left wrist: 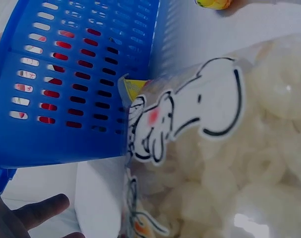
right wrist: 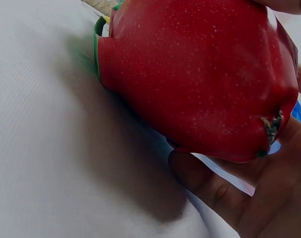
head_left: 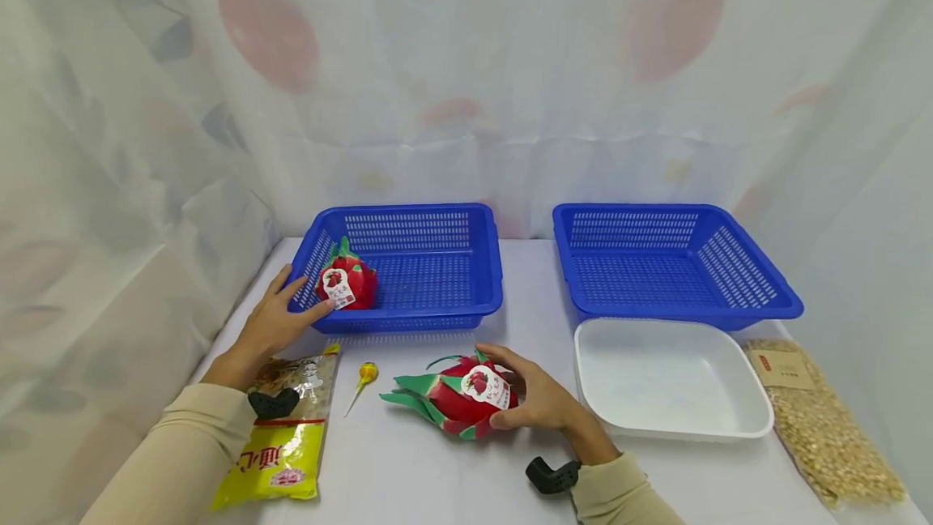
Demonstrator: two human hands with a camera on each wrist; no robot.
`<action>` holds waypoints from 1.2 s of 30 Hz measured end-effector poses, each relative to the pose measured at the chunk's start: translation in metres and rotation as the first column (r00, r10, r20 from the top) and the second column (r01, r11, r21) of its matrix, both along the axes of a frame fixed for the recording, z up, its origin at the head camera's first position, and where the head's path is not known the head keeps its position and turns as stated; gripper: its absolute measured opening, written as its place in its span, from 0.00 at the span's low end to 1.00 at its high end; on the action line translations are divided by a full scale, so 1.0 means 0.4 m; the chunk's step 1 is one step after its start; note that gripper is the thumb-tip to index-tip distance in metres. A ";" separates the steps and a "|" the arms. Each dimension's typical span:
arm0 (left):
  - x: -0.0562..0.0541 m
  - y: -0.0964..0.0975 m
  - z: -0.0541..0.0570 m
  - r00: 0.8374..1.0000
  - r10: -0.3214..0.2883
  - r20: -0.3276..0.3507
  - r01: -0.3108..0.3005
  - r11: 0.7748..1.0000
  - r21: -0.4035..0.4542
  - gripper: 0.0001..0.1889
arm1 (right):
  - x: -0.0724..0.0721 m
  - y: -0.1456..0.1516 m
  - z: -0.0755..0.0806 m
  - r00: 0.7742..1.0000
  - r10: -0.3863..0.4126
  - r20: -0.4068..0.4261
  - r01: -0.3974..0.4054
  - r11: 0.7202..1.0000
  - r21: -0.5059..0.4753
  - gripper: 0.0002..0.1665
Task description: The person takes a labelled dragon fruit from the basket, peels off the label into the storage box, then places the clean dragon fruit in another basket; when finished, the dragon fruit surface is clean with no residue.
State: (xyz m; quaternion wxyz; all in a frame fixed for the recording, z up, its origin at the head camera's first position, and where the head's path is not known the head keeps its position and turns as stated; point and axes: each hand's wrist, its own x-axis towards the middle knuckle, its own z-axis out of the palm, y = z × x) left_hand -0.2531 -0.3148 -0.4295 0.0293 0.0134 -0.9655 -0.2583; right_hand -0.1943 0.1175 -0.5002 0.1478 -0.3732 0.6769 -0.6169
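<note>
My right hand (head_left: 543, 395) holds a red dragon fruit (head_left: 453, 405) with long green scales and a white label, thumb and fingers on either side of its rounded end. In the right wrist view the dragon fruit (right wrist: 200, 74) fills the top, close over the white cloth with a shadow beside it. My left hand (head_left: 273, 322) is at the front left corner of the left blue basket (head_left: 423, 316). Its thumb reaches over the rim to a second dragon fruit (head_left: 357, 282) inside. In the left wrist view, straight fingers (left wrist: 43, 210) show beyond the basket wall.
A yellow lollipop (head_left: 368, 373) lies between a yellow-and-clear snack bag (head_left: 287, 452) and the held fruit. To the right stand another blue basket (head_left: 678, 314) and a white tray (head_left: 674, 428). A bag of grains (head_left: 824, 428) lies at the far right. Curtains hang behind.
</note>
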 end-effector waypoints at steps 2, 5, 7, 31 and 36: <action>0.000 0.000 0.005 1.000 -0.001 0.003 0.001 1.000 0.001 0.53 | -0.002 0.001 -0.001 1.000 0.014 0.000 -0.014 1.000 -0.012 0.52; 0.000 0.000 0.011 1.000 -0.008 0.000 0.008 1.000 0.005 0.53 | -0.002 0.003 -0.003 1.000 0.019 0.009 -0.019 1.000 -0.012 0.52; 0.002 0.002 0.017 1.000 -0.009 -0.025 0.009 1.000 0.012 0.52 | 0.001 0.005 -0.004 1.000 0.005 0.012 -0.006 1.000 0.006 0.51; 0.148 0.139 0.192 0.901 -0.174 -0.397 0.241 0.962 0.125 0.49 | -0.001 0.015 -0.006 0.999 -0.034 -0.036 0.034 0.999 0.023 0.47; 0.185 0.181 0.185 0.870 -0.253 -0.424 0.341 0.929 0.144 0.51 | 0.001 0.012 -0.003 0.999 -0.033 -0.024 0.034 0.999 0.033 0.48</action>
